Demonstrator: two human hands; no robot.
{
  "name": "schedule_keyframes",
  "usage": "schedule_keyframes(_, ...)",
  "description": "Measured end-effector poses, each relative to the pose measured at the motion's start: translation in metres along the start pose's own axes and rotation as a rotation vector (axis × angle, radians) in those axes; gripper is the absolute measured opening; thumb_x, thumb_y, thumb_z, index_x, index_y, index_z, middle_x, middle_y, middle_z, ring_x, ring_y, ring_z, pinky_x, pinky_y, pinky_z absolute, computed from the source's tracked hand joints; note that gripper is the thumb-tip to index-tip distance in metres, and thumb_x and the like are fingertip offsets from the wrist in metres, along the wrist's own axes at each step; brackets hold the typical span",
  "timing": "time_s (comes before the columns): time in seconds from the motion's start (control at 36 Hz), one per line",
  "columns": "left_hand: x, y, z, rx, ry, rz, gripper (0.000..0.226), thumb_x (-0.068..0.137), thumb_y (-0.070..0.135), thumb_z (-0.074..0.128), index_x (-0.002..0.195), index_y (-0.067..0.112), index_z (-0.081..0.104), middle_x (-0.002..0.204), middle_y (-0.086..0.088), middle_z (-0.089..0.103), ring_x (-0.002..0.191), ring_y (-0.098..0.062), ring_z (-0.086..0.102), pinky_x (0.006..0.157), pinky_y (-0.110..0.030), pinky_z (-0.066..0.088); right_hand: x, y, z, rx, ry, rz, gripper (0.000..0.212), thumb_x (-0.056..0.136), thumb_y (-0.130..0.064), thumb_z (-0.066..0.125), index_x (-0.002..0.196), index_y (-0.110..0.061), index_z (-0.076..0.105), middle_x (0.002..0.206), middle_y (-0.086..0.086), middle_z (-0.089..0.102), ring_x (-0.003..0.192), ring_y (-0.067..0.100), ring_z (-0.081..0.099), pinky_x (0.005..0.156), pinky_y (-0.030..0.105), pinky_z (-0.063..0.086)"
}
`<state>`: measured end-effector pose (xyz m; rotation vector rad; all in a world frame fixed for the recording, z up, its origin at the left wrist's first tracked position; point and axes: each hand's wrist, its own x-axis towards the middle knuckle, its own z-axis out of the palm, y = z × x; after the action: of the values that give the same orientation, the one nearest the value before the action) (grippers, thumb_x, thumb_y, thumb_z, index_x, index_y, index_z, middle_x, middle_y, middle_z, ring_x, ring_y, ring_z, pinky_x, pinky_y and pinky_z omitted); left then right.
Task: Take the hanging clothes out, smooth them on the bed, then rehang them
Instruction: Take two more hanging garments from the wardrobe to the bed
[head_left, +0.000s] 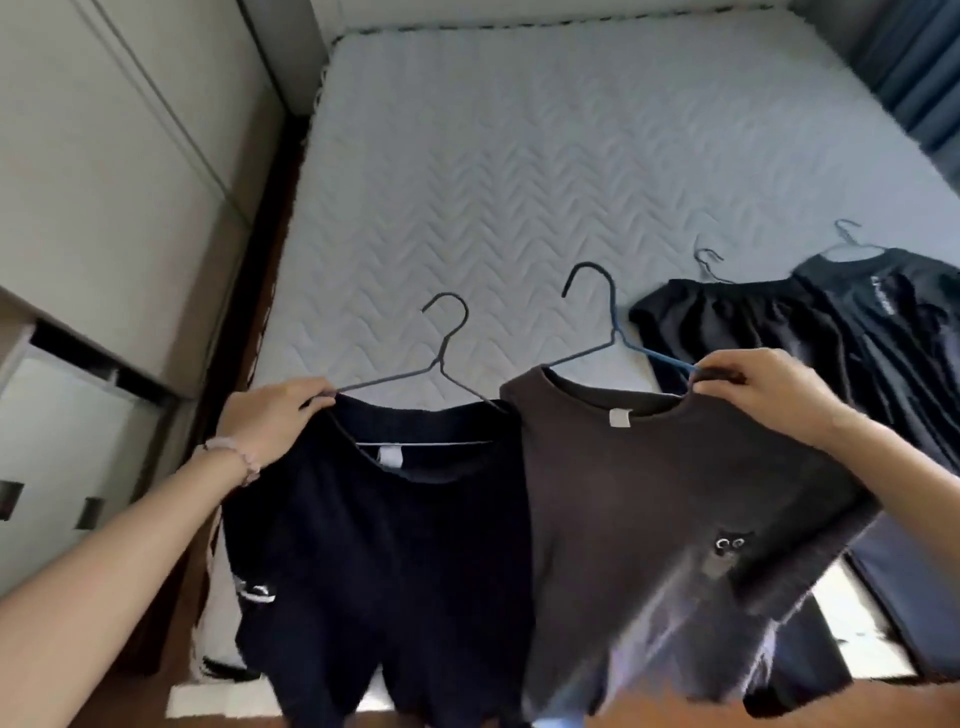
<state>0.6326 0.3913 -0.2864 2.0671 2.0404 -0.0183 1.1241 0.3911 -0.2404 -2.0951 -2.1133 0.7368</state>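
My left hand grips the left shoulder of a grey wire hanger that carries dark navy shorts. My right hand pinches the right shoulder of a blue wire hanger holding a brown T-shirt with a small cat-eye print. Both garments hang side by side above the near edge of the white quilted bed.
Two more dark garments on hangers, black shorts and a black T-shirt, lie flat on the bed at the right. A pale wardrobe stands to the left. Blue curtains hang at the far right.
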Motion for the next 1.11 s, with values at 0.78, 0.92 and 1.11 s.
schedule_keyframes(0.78,0.277,-0.093,0.147,-0.024,0.192,-0.121,0.026,0.096,0.017,0.045,0.115,0.009,0.061,0.120,-0.019,0.058,0.112,-0.039,0.050,0.091,-0.042,0.039,0.328,0.061,0.161,-0.226,0.129,0.171,0.056,0.090,-0.016,0.057,0.142,-0.010,0.037,0.142,0.020,0.043,0.128,0.041,0.040,0.103,0.052,0.034)
schedule_keyframes(0.92,0.264,-0.093,0.171,-0.065,0.026,-0.067,0.039,0.095,0.017,0.048,0.134,0.012,0.048,0.138,-0.015,0.049,0.126,-0.035,0.044,0.105,-0.041,0.034,0.301,0.034,0.192,-0.154,0.056,0.154,0.052,0.087,-0.014,0.057,0.138,-0.008,0.044,0.132,0.023,0.053,0.120,0.040,0.050,0.098,0.046,0.041)
schedule_keyframes(1.11,0.178,-0.107,0.203,-0.307,-0.092,-0.177,0.031,0.095,0.015,0.045,0.124,0.014,0.056,0.119,-0.010,0.063,0.111,-0.029,0.057,0.096,-0.036,0.043,0.209,0.015,0.249,0.025,-0.031,0.195,0.030,0.087,-0.015,0.056,0.116,-0.018,0.064,0.108,0.008,0.071,0.100,0.030,0.066,0.088,0.041,0.051)
